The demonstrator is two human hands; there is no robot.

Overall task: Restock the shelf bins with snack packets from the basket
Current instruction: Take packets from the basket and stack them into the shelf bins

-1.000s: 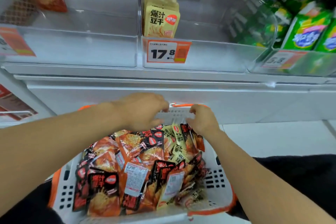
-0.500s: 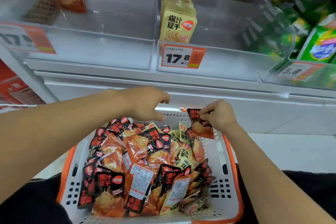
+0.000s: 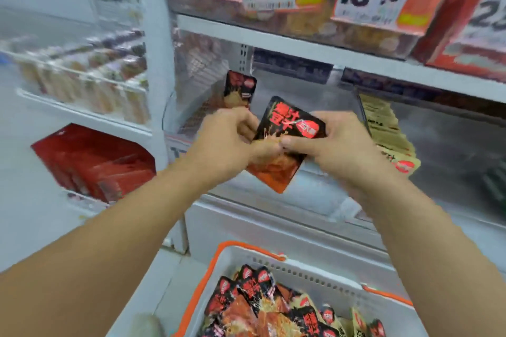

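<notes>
Both hands were raised at the centre of the frame, holding one black-and-red snack packet (image 3: 287, 142) between them in front of the clear shelf bin (image 3: 279, 183). The left hand (image 3: 227, 139) gripped the packet's left edge with curled fingers; the right hand (image 3: 325, 145) pinched its right side, thumb across the printed face. The packet was tilted, its top leaning toward the upper right, and sat just below a single matching packet (image 3: 239, 89) standing upright at the back of that bin. To the right, a row of yellow packets (image 3: 388, 131) filled the neighbouring bin.

The step in hand looked like the carry and straightening of a packet before placement. The next move would probably call for turning it upright, face forward, and lowering it over the bin's front wall in line with the one already there.

Half a second earlier only the right hand had pinched this packet, low over the basket (image 3: 273, 257), while the left reached among the pile. Since then both hands had risen to shelf height, and the basket had dropped to the bottom of the frame, still heaped with packets.
</notes>
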